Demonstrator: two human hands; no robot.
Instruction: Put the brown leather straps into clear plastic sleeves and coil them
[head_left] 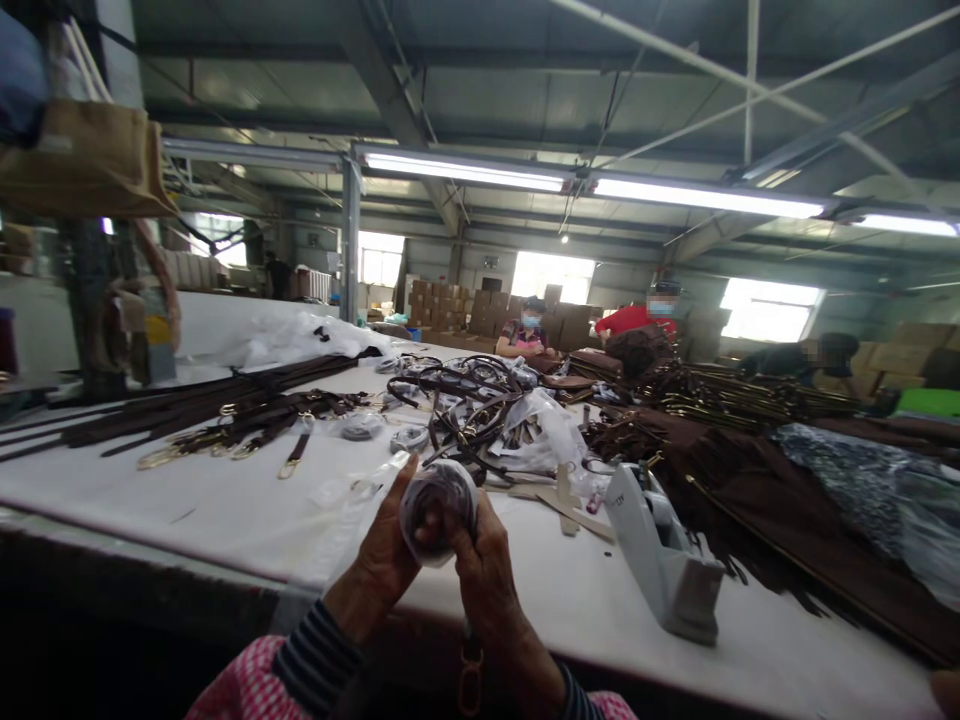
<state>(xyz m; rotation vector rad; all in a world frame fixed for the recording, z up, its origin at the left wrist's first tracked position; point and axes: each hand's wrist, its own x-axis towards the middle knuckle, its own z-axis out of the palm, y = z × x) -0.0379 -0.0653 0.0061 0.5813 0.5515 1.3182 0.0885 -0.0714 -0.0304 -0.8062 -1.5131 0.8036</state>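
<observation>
Above the front edge of the white table, both my hands grip a coiled strap wrapped in pale, shiny film. My left hand is closed around the left side of the coil. On the other side, my right hand holds it, with some fingers pressed into the coil's centre. From beneath the right hand hangs a metal clasp on a short end of strap. Just beyond the coil lies a pile of loose brown straps mixed with clear plastic wrap.
A grey tape dispenser stands to the right. Dark straps with gold clasps lie at the left, near wrapped coils. Brown material covers the table's right side. Co-workers sit across the table. A tan bag hangs upper left.
</observation>
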